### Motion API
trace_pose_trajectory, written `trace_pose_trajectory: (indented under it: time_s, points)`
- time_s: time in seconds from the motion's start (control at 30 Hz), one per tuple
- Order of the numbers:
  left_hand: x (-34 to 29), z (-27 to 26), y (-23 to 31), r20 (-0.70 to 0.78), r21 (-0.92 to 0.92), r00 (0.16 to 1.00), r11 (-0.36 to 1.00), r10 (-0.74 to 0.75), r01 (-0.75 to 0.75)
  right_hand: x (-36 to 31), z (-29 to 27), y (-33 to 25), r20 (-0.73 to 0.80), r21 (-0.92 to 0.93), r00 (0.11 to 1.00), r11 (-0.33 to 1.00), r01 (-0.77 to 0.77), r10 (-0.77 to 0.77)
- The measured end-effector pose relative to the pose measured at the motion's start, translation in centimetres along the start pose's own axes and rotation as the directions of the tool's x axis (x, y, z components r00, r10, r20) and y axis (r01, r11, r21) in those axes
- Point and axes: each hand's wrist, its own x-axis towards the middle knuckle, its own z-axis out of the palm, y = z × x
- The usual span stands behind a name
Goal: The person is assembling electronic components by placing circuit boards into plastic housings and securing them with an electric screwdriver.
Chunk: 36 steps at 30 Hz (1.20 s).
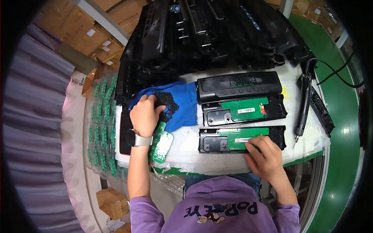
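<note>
Left hand [145, 114] reaching into a heap of small black screws [166, 103] on a blue cloth [182, 105] near the desk's left edge, fingers curling over them, right hand [264, 155] pressing loosely bent fingertips onto the green circuit board [243, 136] in the black housing [241, 139] lying along the desk's near edge, grasping nothing

My single head view looks steeply down from above the white worktable [182, 151], close in, fisheye edges bending; my own forearms enter from below.
</note>
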Motion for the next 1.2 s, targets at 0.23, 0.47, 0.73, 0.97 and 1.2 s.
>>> trace_pose_trajectory:
  time_s: [0.23,0.47,0.73,0.97,1.2]
  points:
    - [0.0,0.4,-0.6,-0.118,-0.072,0.990,0.994,0.074,-0.082,0.2,-3.3,2.5,-0.193,-0.098,0.975,0.986,-0.134,0.113]
    - [-0.2,-1.5,0.2,-0.042,-0.788,0.986,0.613,-0.159,0.065,1.2,-7.0,9.9,-0.458,-0.538,0.709,0.468,-0.701,0.536]
    - [-2.8,-0.6,7.2,0.405,-0.484,0.844,-0.700,0.353,0.525,1.2,-6.6,13.6,-0.369,-0.167,0.516,0.491,-0.855,0.773]
    - [-3.1,0.1,11.6,0.421,-0.463,0.797,-0.652,0.434,0.600,2.6,-9.8,9.3,-0.223,0.794,0.581,0.491,-0.358,0.783]
    - [-1.0,0.7,13.1,0.397,-0.497,0.789,-0.614,0.468,0.614,10.2,-11.1,3.9,-0.019,0.996,0.918,0.083,-0.016,0.396]
